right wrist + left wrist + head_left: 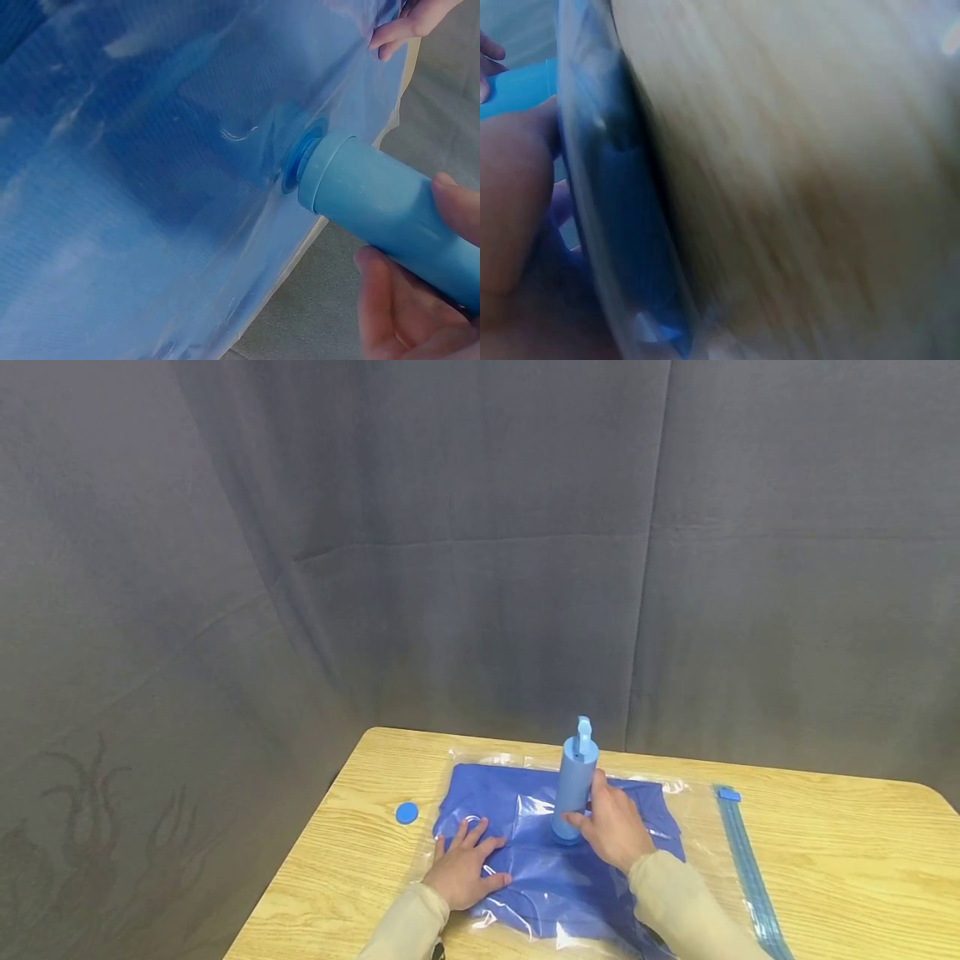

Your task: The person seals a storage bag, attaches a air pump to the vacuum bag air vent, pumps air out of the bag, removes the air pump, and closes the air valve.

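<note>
A clear plastic bag (705, 827) with blue fabric (487, 785) inside lies flat on the table. The light blue pump (574, 789) stands nearly upright on the bag, its handle at the top; in the right wrist view the pump (375, 187) meets a round blue valve (304, 157) on the plastic. My right hand (617, 822) holds the pump's barrel between thumb and fingers. To the left, my left hand (461, 868) rests on the bag with fingers spread. The left wrist view shows part of that hand (514, 202) beside the bag's edge.
A round blue cap (407, 812) lies on the wooden table (337, 860) left of the bag. Along the bag's right side runs a zip strip (746, 868) with a blue slider (729, 794) near its far end. A grey curtain (480, 568) hangs behind the table.
</note>
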A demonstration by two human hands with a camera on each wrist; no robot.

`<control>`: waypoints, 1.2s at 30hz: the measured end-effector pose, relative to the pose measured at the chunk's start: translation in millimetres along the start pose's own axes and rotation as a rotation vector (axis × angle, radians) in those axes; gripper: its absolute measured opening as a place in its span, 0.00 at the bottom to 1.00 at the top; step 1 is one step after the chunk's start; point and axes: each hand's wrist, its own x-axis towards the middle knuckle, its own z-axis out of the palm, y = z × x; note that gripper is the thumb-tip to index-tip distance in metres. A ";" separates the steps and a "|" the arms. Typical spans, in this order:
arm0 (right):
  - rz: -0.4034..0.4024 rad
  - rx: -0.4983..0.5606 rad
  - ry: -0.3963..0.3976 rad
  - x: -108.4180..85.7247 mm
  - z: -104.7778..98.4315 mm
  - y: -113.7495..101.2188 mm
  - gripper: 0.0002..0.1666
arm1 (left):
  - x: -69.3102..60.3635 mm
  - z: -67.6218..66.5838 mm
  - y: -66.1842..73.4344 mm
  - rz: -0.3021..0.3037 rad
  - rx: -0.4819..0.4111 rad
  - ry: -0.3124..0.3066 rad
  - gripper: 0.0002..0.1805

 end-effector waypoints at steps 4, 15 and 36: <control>-0.011 -0.004 0.013 -0.6 0.5 0.0 0.31 | 1.2 0.2 1.9 -0.004 0.010 0.004 0.32; -0.010 -0.018 0.023 -3.3 4.1 0.3 0.29 | 15.2 -4.5 22.1 0.044 -0.103 0.142 0.34; -0.076 -0.006 0.091 -5.1 6.0 5.6 0.28 | 63.0 -24.3 111.7 0.013 -0.765 0.415 0.34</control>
